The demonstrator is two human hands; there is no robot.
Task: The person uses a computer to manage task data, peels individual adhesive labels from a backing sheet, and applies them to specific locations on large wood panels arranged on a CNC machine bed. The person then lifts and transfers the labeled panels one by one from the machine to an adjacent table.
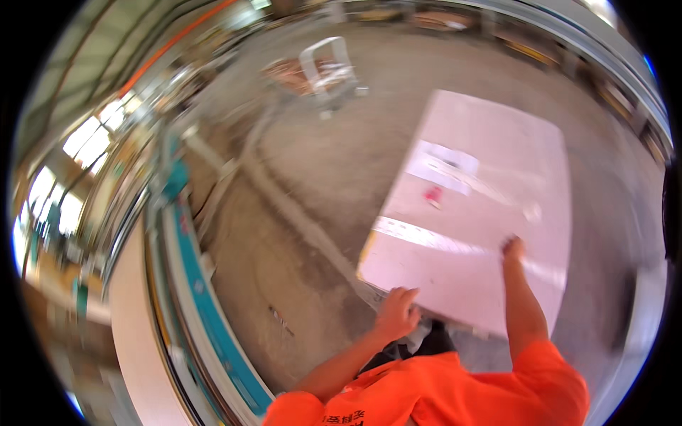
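In front of me is a large pale pink board (455,277) with a worn, yellowish left corner. A long whitish strip (426,238) with dark marks lies across it. My right hand (513,250) is over the board at this strip, its fingers curled closed; blur hides what they hold, if anything. At the board's near left edge is my left hand (398,314), fingers partly bent and apart, with nothing seen in it. Farther up the board lie a white paper sheet (433,162), a small red object (433,195) and a thin pale streak or strip (490,192).
A teal machine rail (206,305) with a pale worktop (135,334) runs along my left. A white-framed trolley (330,67) stands on the concrete floor beyond. A thin tool-like item (280,321) lies on the floor. Long metal framing (526,18) lines the far side.
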